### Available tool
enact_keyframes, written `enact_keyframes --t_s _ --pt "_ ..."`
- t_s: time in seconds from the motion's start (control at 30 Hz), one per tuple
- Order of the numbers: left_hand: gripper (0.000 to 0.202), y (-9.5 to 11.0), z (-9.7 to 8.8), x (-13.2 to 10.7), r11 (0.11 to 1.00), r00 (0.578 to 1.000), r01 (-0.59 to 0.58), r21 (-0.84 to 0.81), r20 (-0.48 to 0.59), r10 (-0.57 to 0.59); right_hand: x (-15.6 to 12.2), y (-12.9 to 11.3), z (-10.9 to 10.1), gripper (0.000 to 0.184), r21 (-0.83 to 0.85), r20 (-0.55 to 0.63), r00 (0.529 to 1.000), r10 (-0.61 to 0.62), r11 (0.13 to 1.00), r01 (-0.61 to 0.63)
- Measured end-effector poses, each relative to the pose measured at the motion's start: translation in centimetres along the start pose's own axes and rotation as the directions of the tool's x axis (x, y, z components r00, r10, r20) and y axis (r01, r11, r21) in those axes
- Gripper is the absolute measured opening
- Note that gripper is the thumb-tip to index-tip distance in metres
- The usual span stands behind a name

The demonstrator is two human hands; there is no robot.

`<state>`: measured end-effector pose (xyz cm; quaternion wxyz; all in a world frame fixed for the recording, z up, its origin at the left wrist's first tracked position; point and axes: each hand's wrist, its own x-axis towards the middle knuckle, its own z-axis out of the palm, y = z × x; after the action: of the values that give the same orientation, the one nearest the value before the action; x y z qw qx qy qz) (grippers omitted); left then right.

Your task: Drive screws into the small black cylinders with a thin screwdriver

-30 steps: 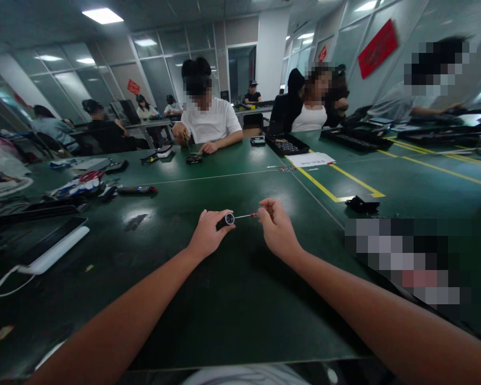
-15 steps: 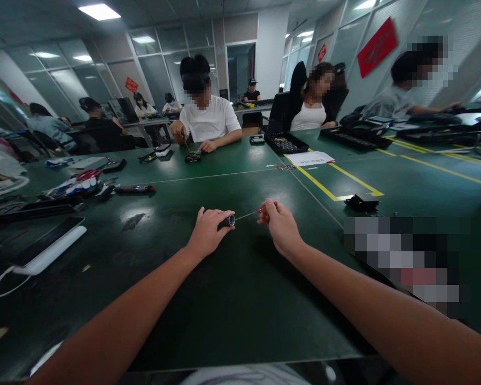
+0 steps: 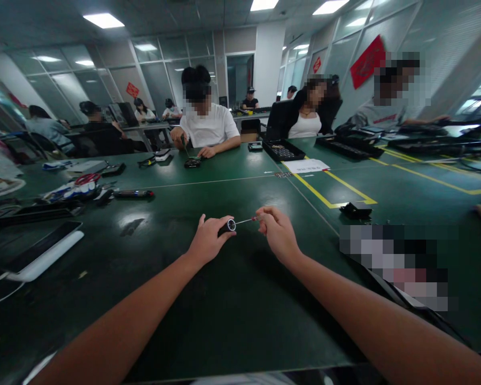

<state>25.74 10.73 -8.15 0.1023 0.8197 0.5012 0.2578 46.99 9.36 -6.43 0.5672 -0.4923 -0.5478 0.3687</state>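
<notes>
My left hand (image 3: 206, 240) is closed round a small black cylinder (image 3: 226, 226) with a silvery ring at its end, held just above the green table (image 3: 208, 321). My right hand (image 3: 278, 233) pinches the red handle of a thin screwdriver (image 3: 246, 220). The metal shaft runs leftwards and its tip sits at the cylinder's open end. Both hands are close together at the table's middle.
A phone on a white power bank (image 3: 40, 254) lies at the left, with tools and scissors (image 3: 84, 184) behind. A small black part (image 3: 355, 210) sits by the yellow line; a blurred patch covers the right. Several people work across the table, with black trays (image 3: 282, 149) near them.
The hands stay joined at the cylinder and screwdriver; the view has tilted a little, so they sit slightly lower in the picture. A hand has appeared at the far right edge.
</notes>
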Motion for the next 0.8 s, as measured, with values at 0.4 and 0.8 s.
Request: enact_keyframes --t_s 0.4,0.8 --pt "0.033 -0.1 -0.2 -0.1 0.998 0.999 0.037 -0.047 -0.027 -0.039 -0.2 -0.4 0.2 0.033 -0.185 0.063 0.994 -0.087 0.978 0.097" --pt "0.034 -0.3 -0.1 -0.1 1.0 0.999 0.028 0.0 -0.028 -0.028 0.1 0.3 0.2 0.034 -0.176 0.062 0.996 -0.059 0.982 0.069"
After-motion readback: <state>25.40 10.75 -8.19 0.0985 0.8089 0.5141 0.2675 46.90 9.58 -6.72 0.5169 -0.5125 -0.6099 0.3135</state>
